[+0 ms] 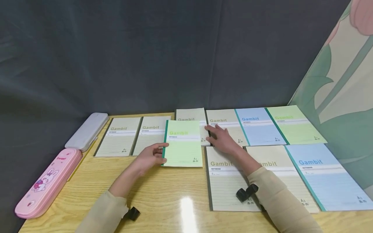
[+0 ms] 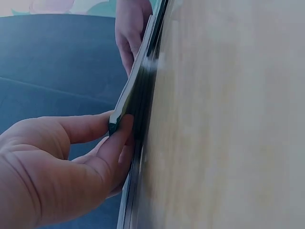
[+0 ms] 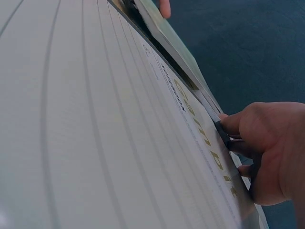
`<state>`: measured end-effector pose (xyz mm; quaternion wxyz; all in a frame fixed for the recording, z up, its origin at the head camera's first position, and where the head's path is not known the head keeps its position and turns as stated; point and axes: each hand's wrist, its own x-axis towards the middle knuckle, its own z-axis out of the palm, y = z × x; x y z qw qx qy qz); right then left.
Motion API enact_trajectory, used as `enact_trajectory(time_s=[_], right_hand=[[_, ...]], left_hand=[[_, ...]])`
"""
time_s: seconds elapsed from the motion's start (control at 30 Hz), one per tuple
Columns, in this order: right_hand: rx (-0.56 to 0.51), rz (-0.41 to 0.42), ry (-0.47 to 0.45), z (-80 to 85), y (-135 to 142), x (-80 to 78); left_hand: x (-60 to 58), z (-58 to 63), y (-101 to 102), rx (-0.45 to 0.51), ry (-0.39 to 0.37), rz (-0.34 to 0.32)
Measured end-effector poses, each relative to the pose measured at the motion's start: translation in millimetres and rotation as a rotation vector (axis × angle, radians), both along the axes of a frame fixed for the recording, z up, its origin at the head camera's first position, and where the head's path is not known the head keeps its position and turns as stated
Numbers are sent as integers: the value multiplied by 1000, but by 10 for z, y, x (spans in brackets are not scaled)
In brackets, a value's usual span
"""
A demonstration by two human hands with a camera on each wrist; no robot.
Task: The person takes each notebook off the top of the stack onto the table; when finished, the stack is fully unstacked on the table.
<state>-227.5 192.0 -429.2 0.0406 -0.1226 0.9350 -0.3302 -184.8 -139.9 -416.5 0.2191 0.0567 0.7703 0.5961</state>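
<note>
My left hand grips a light green notebook by its dark green spine. In the left wrist view, the thumb and fingers pinch the notebook's edge, which is tilted up. This notebook partly covers a beige notebook in the back row and the edge of another beige notebook to its left. My right hand rests its fingertips where two back-row beige notebooks meet, touching the right-hand one. In the right wrist view, a large beige notebook lies before that hand.
Blue and green notebooks continue the back row rightward. In front lie two beige notebooks and a blue one. A pink pencil case and a white case line the table's left edge. A dark curtain hangs behind.
</note>
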Motion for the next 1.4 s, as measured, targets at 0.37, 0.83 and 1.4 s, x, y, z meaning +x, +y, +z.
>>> enact_trajectory(time_s=[0.37,0.83,1.4], right_hand=[[7,-4,-10,0,-14,-7],[0,-1,-13,34,-27,0],[9,-7,-11,25,-2,-11]], left_hand=[[405,-12,-60,20,-31,-80],[864,-4,-69,67,-69,-89],[1257,14,-120,-48,-80,-134]])
